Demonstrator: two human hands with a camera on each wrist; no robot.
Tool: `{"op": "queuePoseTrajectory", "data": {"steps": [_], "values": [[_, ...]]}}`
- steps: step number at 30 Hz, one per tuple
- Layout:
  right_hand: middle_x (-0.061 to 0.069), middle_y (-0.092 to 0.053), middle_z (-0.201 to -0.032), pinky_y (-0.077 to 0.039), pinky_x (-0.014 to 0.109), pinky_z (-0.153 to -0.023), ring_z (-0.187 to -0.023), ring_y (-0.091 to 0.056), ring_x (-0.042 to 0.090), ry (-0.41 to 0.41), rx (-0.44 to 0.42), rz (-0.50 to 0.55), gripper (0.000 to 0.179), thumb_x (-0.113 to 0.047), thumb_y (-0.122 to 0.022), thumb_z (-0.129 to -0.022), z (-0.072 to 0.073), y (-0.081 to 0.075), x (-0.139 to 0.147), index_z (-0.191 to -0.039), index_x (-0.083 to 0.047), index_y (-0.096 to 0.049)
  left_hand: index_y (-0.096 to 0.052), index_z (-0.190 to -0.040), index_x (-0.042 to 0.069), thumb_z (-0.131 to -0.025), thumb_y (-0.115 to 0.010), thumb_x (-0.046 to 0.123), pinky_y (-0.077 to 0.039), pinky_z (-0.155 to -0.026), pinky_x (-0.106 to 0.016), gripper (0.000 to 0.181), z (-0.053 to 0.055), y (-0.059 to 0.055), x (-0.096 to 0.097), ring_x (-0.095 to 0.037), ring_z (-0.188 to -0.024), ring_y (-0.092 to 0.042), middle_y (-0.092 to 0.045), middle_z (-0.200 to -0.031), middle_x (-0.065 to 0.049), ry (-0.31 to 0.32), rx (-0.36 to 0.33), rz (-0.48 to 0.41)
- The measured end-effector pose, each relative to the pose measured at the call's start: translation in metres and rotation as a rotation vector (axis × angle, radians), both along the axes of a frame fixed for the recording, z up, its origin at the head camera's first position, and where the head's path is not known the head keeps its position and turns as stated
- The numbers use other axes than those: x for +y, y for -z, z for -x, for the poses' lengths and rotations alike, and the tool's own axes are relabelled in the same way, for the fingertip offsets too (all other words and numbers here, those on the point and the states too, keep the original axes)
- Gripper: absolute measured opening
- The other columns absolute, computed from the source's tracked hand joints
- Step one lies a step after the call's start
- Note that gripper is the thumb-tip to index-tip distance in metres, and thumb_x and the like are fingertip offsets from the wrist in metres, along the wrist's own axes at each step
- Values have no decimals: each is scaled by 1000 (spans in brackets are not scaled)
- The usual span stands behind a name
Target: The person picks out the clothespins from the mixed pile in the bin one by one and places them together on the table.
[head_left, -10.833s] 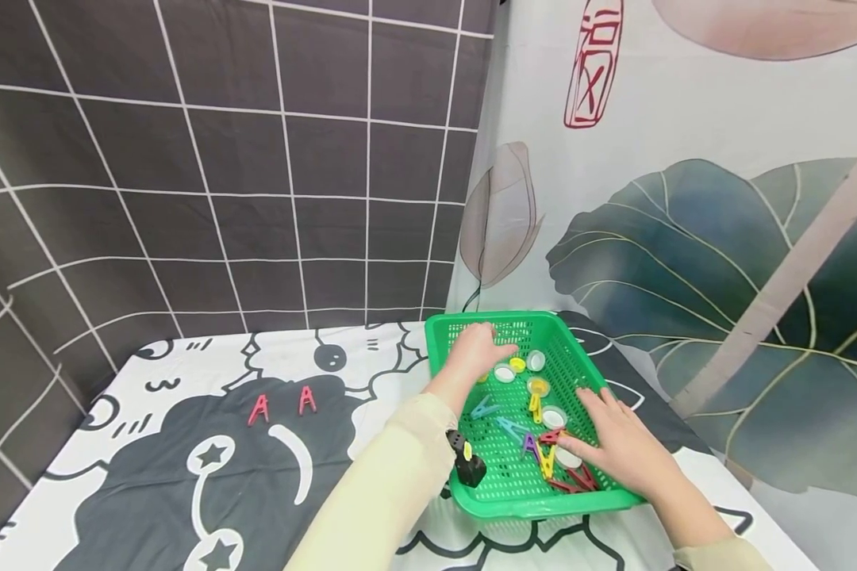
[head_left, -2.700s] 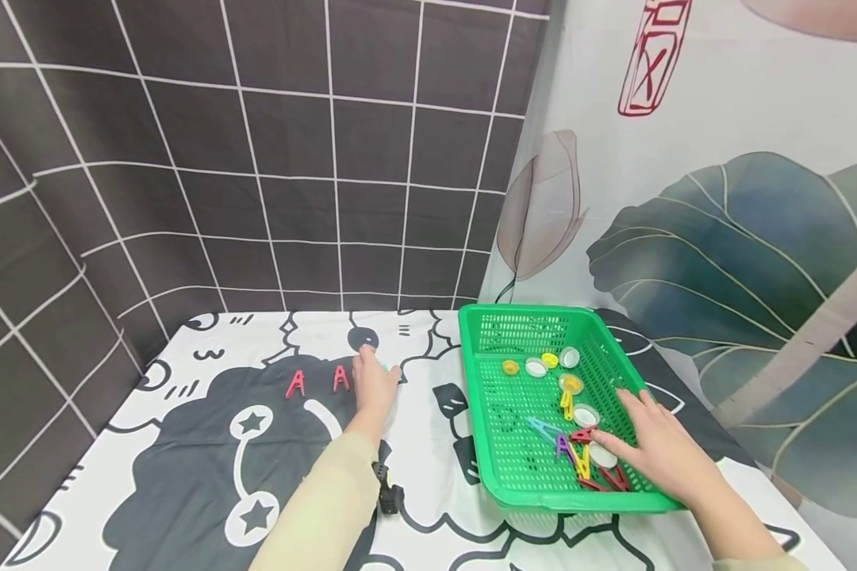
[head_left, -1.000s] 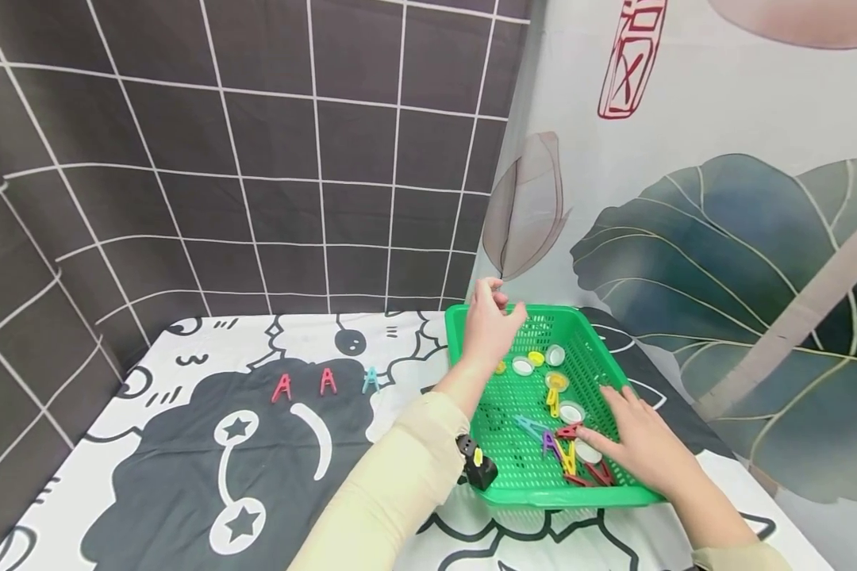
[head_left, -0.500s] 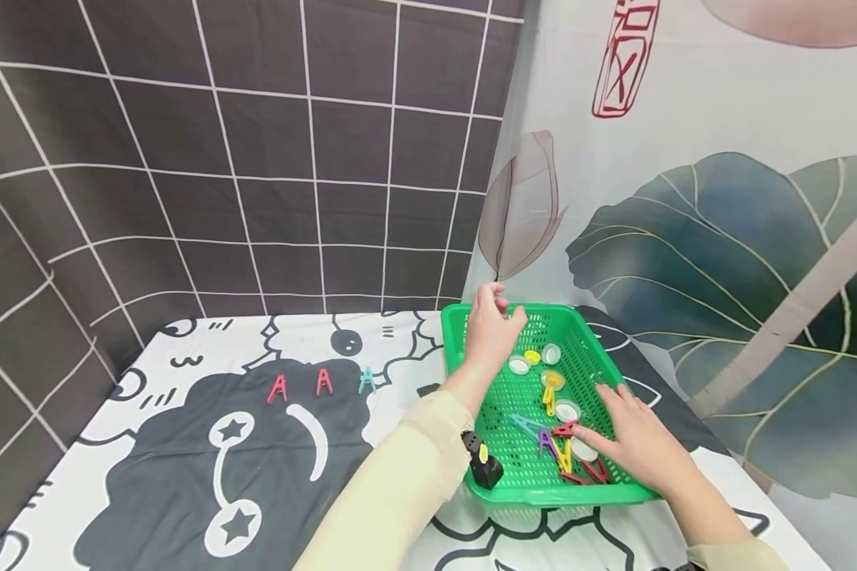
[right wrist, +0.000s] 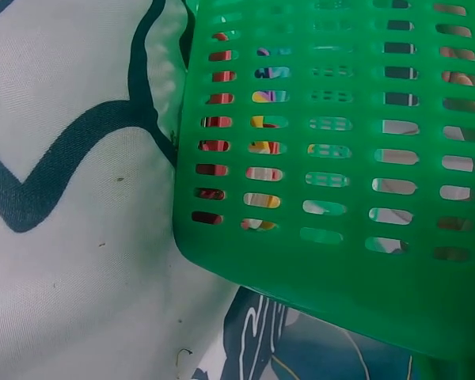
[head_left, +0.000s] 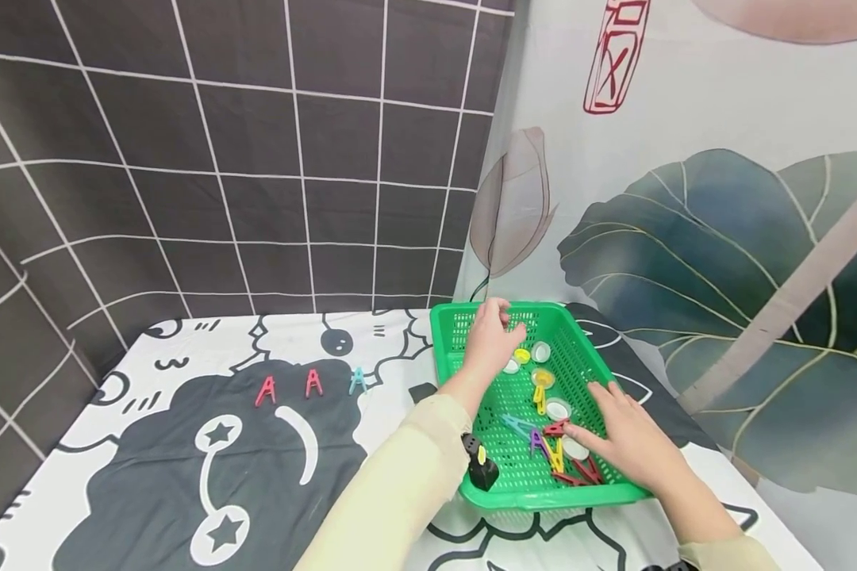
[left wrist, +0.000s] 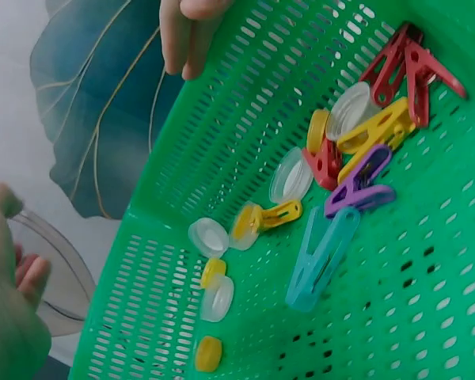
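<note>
The green basket [head_left: 463,500], moulded plastic with slotted walls and a meshed floor, stands right of centre on a white cloth [head_left: 143,333] printed with dark outlines and a charcoal patch. The left hand [head_left: 488,337] hangs over its upper left part, fingers loosely bent, the thumb well apart from them, the grasp holding nothing that shows. The right hand [head_left: 627,434] rests on the basket's right rim, fingers spread, thumb reaching inward over the contents.

Hinged plastic clips lie at the basket's lower middle: a light-blue clip [left wrist: 329,257] with long arms, a purple clip [left wrist: 351,191], a yellow clip [left wrist: 380,131] and glossy red clips [left wrist: 421,75]. A small yellow clip [left wrist: 281,214] touches a clear round cap. Shallow translucent lids [left wrist: 291,176] and ribbed yellow caps [left wrist: 209,354] trail toward the far wall.

Left of centre on the charcoal patch, two red A-shaped clips [head_left: 314,382] and a blue A-shaped clip [head_left: 358,381] form a spaced row.

A pale sleeve [head_left: 393,484] and a black wrist device [head_left: 481,464] cover part of the basket's left rim. Behind are a grey gridded cloth [head_left: 250,210] and a leaf-printed hanging [head_left: 685,230]. In the right wrist view the slotted wall blocks most of the contents; the coloured bits behind it are probably clips.
</note>
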State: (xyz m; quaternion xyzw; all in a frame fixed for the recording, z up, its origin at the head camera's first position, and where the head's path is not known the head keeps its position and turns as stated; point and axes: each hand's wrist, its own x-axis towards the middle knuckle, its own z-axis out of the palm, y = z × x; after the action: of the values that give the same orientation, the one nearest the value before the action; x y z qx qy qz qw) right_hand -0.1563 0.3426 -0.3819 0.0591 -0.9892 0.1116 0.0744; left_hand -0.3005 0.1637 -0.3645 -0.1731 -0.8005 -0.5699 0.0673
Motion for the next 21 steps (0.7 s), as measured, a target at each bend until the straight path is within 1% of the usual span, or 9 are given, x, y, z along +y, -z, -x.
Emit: {"op": "queuePoseTrajectory", "data": {"steps": [4,7,10,12,14,16,18,21], "values": [[35,-36,-137,-22,65,-100,-128,-26,53,3,-1,5,87,-57,-57,-85,0,0,1,-135,12,-37,-50,-120,10,-86,-68,22,-46,-74,-28,41,3,6,0,-12,-85,-53,-53,-95,3,144,-10,123],[34,-36,-137,-22,64,-100,-128,-26,52,-2,-6,10,87,-57,-56,-86,1,0,0,-135,12,-36,-50,-119,10,-85,-70,23,-47,-74,-26,42,5,10,0,-11,-84,-55,-57,-96,2,252,-10,238],[34,-36,-137,-21,64,-100,-128,-26,52,-6,-4,10,87,-57,-56,-86,2,-1,-1,-135,11,-37,-50,-116,11,-84,-72,23,-47,-74,-25,40,6,15,-2,-10,-84,-55,-59,-99,-1,387,-28,332],[34,-36,-137,-22,64,-100,-128,-26,53,-5,-5,9,86,-57,-57,-86,2,-1,-2,-135,11,-37,-49,-115,12,-82,-73,21,-47,-72,-24,41,6,18,-3,-10,-82,-55,-58,-97,0,480,-49,388],[35,-36,-137,-21,65,-100,-128,-26,53,-2,-11,13,86,-56,-57,-86,2,-1,-2,-135,12,-36,-49,-115,12,-81,-73,20,-46,-69,-23,43,5,21,-4,-10,-80,-55,-58,-94,2,559,-76,446],[35,-35,-137,-22,65,-100,-128,-26,53,-2,-16,18,86,-54,-58,-86,2,-2,-3,-135,12,-36,-49,-116,10,-80,-74,17,-46,-66,-22,45,5,23,-5,-9,-77,-55,-57,-89,4,615,-93,509],[36,-35,-137,-22,65,-99,-128,-26,54,0,-23,25,85,-53,-59,-86,1,-3,-3,-136,12,-36,-49,-115,9,-79,-75,16,-46,-65,-21,45,5,24,-4,-9,-76,-56,-58,-86,5,657,-97,567],[36,-35,-137,-22,65,-99,-128,-25,54,4,-24,31,85,-52,-60,-86,0,-3,-1,-136,13,-35,-49,-116,7,-79,-74,12,-46,-63,-20,45,5,27,-3,-9,-74,-56,-59,-84,4,708,-122,606]]}}
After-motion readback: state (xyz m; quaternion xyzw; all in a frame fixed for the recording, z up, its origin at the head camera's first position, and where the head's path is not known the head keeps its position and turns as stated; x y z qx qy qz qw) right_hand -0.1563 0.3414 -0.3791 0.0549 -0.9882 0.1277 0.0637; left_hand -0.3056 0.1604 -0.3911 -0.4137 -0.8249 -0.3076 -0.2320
